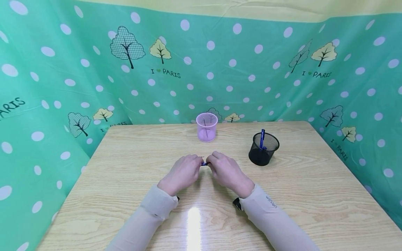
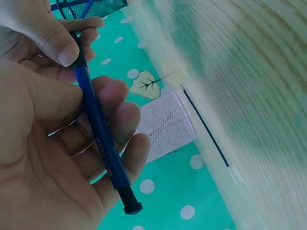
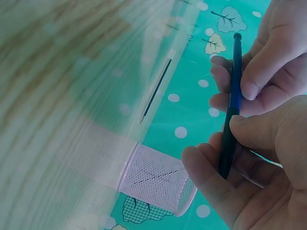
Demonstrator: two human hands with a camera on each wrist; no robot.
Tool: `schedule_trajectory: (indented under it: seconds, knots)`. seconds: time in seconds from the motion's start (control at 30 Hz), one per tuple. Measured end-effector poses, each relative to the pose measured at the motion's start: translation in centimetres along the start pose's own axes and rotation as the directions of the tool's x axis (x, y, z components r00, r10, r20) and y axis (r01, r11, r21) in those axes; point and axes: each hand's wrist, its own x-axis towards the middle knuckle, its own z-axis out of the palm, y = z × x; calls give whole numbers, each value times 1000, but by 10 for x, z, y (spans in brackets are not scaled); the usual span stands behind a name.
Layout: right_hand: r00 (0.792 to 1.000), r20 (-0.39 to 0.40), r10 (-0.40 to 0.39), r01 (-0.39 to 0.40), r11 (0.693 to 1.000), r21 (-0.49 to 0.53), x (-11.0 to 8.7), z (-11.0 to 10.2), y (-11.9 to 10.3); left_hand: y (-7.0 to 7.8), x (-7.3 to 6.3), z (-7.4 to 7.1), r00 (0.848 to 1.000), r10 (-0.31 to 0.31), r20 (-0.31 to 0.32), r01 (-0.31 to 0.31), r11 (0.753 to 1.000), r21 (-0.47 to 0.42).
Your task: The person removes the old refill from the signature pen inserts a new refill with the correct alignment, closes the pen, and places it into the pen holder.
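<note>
Both hands hold one blue click pen point(image 2: 101, 129) above the middle of the table. My left hand point(image 1: 185, 170) pinches its blue barrel between thumb and fingers, with the black push button sticking out beyond them. The thumb and fingers of my right hand point(image 1: 226, 170) grip the black section at the other end. In the right wrist view the pen's barrel point(image 3: 235, 88) and black grip look joined. A thin dark pen refill point(image 3: 156, 91) with a pale end lies on the table beyond the hands; in the head view the hands hide most of it.
Behind the hands stands a purple mesh pen holder point(image 1: 206, 135) with thin dark sticks inside. To the right is a black mesh pen holder point(image 1: 259, 156) containing blue pens point(image 1: 262, 139). A green dotted curtain point(image 1: 201, 83) hangs around the wooden table point(image 1: 301, 195).
</note>
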Motion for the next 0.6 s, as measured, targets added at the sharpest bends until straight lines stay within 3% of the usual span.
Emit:
schedule_trajectory:
  seconds: [0.6]
  knots:
    - [1000, 12, 1, -1, 1000, -3, -1, -2, 0, 0, -1, -2, 999, 4, -44, -4, 1000, 8]
